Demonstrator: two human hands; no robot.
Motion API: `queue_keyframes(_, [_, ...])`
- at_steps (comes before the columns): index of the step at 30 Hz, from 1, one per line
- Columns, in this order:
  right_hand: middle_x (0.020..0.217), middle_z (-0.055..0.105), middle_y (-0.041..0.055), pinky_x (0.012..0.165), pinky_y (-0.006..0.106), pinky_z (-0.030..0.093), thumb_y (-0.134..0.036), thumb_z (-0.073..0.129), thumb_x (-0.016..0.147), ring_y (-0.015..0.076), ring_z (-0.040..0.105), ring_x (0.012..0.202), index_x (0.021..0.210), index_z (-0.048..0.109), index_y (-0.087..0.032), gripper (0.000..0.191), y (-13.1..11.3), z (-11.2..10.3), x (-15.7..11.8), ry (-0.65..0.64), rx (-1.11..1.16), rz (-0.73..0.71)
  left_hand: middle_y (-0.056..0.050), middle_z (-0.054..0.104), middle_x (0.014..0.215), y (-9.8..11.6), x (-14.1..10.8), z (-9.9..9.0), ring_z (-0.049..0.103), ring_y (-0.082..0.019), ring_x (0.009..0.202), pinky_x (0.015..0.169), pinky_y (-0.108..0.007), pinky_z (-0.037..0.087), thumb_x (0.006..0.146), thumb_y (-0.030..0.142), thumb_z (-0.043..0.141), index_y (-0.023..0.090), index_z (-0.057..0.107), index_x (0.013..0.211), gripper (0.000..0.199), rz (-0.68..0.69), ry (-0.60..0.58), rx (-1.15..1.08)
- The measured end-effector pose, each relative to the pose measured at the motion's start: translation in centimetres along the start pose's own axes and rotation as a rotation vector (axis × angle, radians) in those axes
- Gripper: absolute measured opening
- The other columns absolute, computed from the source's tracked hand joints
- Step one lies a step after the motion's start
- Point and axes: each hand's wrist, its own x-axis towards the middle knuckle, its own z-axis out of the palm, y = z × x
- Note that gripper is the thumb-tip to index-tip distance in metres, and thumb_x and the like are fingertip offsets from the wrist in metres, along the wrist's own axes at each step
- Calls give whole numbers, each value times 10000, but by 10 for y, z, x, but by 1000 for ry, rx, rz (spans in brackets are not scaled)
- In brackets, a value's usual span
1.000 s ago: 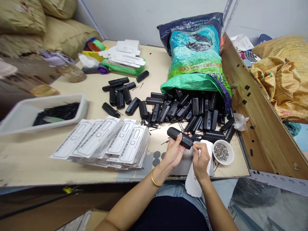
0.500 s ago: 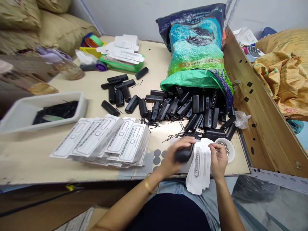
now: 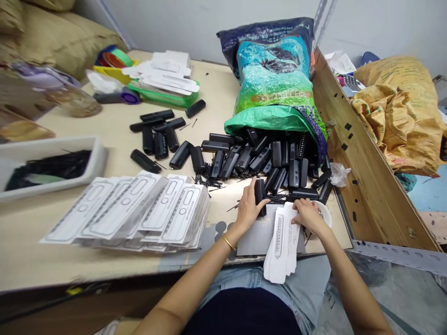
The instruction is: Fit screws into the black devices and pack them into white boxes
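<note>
One wooden worktable point(image 3: 115, 135); one green sack point(image 3: 275, 88) lying open, black plastic casings point(image 3: 265, 158) spilling from its mouth; one fanned stack of white backing cards point(image 3: 139, 209) at left; one small bowl point(image 3: 324, 215) of screws. Left hand point(image 3: 248, 209) closed around one black casing point(image 3: 259, 197), upright, near the table's front edge. Right hand point(image 3: 305, 215) fingers bent, resting over the bowl rim beside loose cards point(image 3: 282, 239)

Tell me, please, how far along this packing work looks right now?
Done: a fanned row of white printed card sleeves lies on the table. In hand: the left hand grips one black plastic case; the right hand rests on loose white sleeves. Left: many black cases spill from the green woven sack.
</note>
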Motion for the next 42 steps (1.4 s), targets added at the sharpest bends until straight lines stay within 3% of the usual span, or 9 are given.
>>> queue_keyframes(5, [710, 554, -10, 741, 334, 315, -203, 644, 761, 180, 481, 747, 680, 518, -193, 150, 3, -20, 12, 45, 276, -56, -127, 477, 1254, 29, -14, -3, 430, -303, 1201, 1050, -489, 313, 673, 288, 751, 234, 543, 1246, 612, 65, -117, -79])
queue_keyframes(12, [731, 579, 9, 717, 343, 418, -398, 665, 756, 182, 532, 738, 627, 498, -208, 285, 5, -32, 4, 247, 1081, -187, -152, 631, 989, 53, -60, 5, 635, -226, 857, 844, -395, 501, 798, 452, 613, 112, 596, 1123, 471, -594, -926, -870])
queue_keyframes(15, [717, 580, 4, 708, 346, 443, -430, 667, 744, 184, 552, 728, 648, 505, -213, 288, -2, -23, -2, 339, 1324, -153, -115, 642, 902, 54, -62, 9, 649, -186, 701, 690, -342, 531, 807, 439, 615, 145, 508, 1215, 514, -622, -857, -978])
queue_keyframes(19, [1065, 600, 64, 878, 373, 418, -400, 562, 831, 220, 542, 1029, 927, 618, -224, 208, -33, -9, -15, 496, 1196, 69, -87, 603, 1040, 59, -54, 8, 664, -196, 743, 699, -365, 536, 822, 380, 615, 331, 186, 1410, 730, -512, -769, -877])
queue_keyframes(24, [916, 623, 36, 732, 305, 456, -429, 442, 896, 175, 572, 815, 933, 595, -207, 273, -69, 8, -23, 427, 1320, 273, -49, 574, 1014, 51, -56, 14, 604, -167, 836, 728, -281, 501, 811, 338, 627, 246, 416, 1223, 473, -362, -599, -605])
queue_keyframes(28, [926, 623, 27, 708, 295, 478, -424, 540, 843, 170, 592, 813, 1022, 537, -224, 268, -75, 11, -14, 551, 1427, 293, -43, 607, 972, 41, -62, 17, 608, -163, 805, 741, -297, 486, 818, 362, 614, 254, 269, 1327, 624, -384, -509, -576])
queue_keyframes(31, [880, 636, 37, 717, 308, 483, -437, 544, 836, 174, 603, 797, 919, 572, -205, 249, -76, 6, -6, 509, 1465, 232, -50, 647, 951, 40, -62, 11, 633, -178, 768, 753, -341, 487, 813, 344, 622, 275, 27, 1428, 859, -409, -501, -628])
queue_keyframes(36, [801, 641, 18, 673, 294, 480, -445, 613, 786, 162, 590, 724, 814, 595, -196, 252, -79, 4, 5, 416, 1497, 268, -88, 655, 1065, 43, -63, -4, 631, -209, 905, 869, -348, 456, 722, 263, 716, 249, 134, 1466, 945, -322, -466, -566])
queue_keyframes(42, [899, 662, 45, 722, 311, 484, -435, 549, 837, 184, 605, 827, 867, 620, -185, 262, -92, 11, -11, 356, 1485, 310, 4, 660, 745, 39, -60, -8, 606, -151, 608, 653, -290, 479, 782, 292, 659, 255, 20, 1479, 947, -426, -483, -615])
